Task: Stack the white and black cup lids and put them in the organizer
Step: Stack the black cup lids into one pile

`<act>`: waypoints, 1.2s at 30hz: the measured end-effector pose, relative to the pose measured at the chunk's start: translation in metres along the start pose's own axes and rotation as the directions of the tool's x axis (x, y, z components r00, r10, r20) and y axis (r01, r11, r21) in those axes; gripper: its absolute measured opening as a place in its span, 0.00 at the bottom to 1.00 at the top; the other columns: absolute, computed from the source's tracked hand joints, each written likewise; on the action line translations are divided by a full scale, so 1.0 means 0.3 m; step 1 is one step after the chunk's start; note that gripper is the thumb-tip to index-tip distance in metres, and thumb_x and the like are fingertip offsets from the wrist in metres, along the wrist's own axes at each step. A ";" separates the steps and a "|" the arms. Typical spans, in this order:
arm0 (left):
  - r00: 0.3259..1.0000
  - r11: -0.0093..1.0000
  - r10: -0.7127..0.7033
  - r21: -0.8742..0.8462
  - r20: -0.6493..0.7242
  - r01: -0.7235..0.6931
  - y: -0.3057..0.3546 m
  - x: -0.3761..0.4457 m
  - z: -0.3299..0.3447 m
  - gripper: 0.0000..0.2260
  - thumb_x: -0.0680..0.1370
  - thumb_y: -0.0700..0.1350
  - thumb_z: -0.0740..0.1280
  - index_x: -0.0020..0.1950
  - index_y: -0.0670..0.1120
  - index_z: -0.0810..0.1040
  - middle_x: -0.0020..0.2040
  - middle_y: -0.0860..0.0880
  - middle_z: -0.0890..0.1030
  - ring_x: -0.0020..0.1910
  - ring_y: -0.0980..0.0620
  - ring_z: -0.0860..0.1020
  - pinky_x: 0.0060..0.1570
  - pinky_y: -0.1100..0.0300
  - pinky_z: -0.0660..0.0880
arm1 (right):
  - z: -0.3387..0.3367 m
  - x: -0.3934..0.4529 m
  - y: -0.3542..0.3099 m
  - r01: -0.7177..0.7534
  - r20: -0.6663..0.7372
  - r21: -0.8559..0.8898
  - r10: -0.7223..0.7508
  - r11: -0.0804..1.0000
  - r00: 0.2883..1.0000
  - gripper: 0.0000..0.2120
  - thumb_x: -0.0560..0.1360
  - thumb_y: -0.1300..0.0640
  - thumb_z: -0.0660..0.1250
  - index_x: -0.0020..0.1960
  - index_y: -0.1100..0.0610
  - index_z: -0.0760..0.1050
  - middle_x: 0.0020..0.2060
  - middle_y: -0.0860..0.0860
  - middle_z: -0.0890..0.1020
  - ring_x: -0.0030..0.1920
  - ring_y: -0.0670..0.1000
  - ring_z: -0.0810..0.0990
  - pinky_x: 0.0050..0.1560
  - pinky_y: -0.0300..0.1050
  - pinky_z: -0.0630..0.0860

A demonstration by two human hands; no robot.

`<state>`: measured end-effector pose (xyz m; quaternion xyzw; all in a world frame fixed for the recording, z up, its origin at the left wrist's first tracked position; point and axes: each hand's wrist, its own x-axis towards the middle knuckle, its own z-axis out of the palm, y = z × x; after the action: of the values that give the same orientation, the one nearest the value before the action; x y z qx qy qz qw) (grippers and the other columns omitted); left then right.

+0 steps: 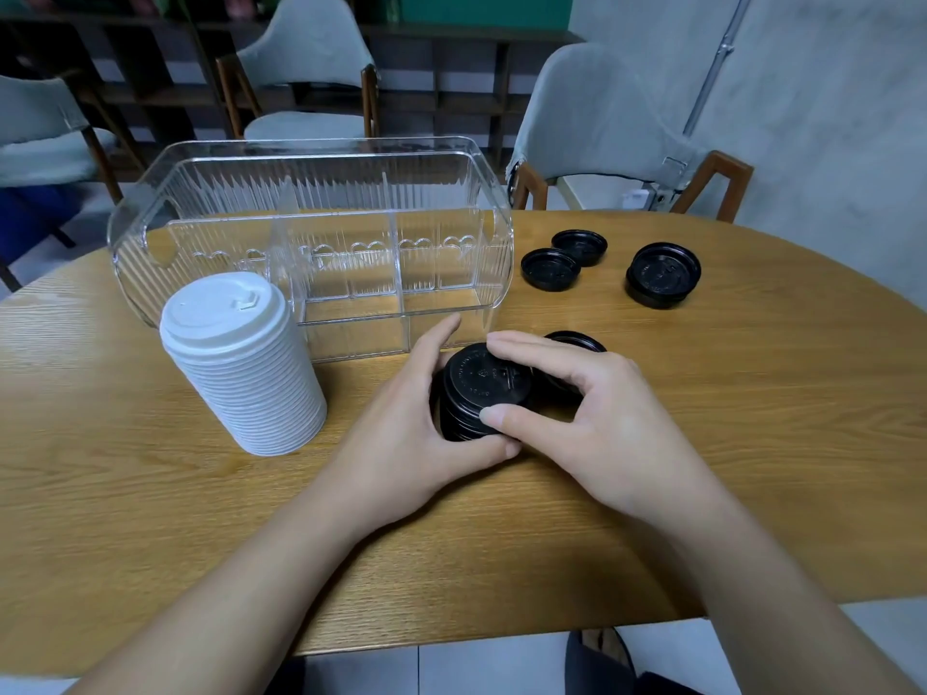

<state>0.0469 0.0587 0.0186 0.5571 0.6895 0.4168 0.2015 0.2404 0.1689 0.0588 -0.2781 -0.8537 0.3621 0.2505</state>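
A short stack of black lids [480, 388] stands on the wooden table [150, 494] just in front of the clear organizer [311, 238]. My left hand [426, 433] cups the stack from the left and below. My right hand [592, 418] grips its top lid from the right, thumb on the near rim and fingers over the far rim. A tall stack of white lids [241, 361] stands upright at the left, beside the organizer's front. Behind my right hand a single black lid [577, 341] peeks out.
Two single black lids [550, 269] [579, 246] lie right of the organizer, and a small black stack [662, 274] sits further right. The organizer's three compartments hold nothing. Grey chairs [592, 122] stand behind the table.
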 end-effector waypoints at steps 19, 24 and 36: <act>0.999 0.994 -0.001 0.109 -0.053 0.006 -0.006 0.001 0.012 0.56 0.67 0.69 0.84 0.89 0.63 0.59 0.73 0.66 0.81 0.74 0.62 0.77 0.71 0.62 0.73 | 0.033 -0.006 0.000 -0.080 -0.081 0.026 0.081 0.996 0.993 0.30 0.70 0.41 0.84 0.71 0.38 0.81 0.63 0.32 0.84 0.69 0.36 0.79 0.75 0.47 0.75; 0.999 0.995 0.007 0.099 -0.047 -0.003 -0.011 0.001 0.011 0.56 0.68 0.67 0.86 0.89 0.64 0.59 0.74 0.66 0.80 0.74 0.65 0.76 0.70 0.70 0.70 | 0.020 0.005 0.017 -0.070 -0.006 0.130 0.071 0.989 0.997 0.38 0.72 0.49 0.85 0.78 0.42 0.76 0.69 0.34 0.83 0.72 0.34 0.77 0.79 0.49 0.72; 0.996 0.995 -0.011 0.102 -0.087 0.020 0.003 0.000 0.012 0.57 0.64 0.72 0.82 0.89 0.61 0.62 0.64 0.69 0.80 0.67 0.67 0.76 0.61 0.80 0.65 | 0.041 -0.009 -0.021 -0.101 -0.115 -0.025 0.098 0.995 0.989 0.40 0.69 0.40 0.85 0.77 0.41 0.75 0.66 0.30 0.83 0.71 0.32 0.77 0.77 0.43 0.72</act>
<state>0.0500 0.0599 0.0174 0.5427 0.7224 0.4029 0.1459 0.2327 0.1575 0.0554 -0.3443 -0.8286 0.3444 0.2761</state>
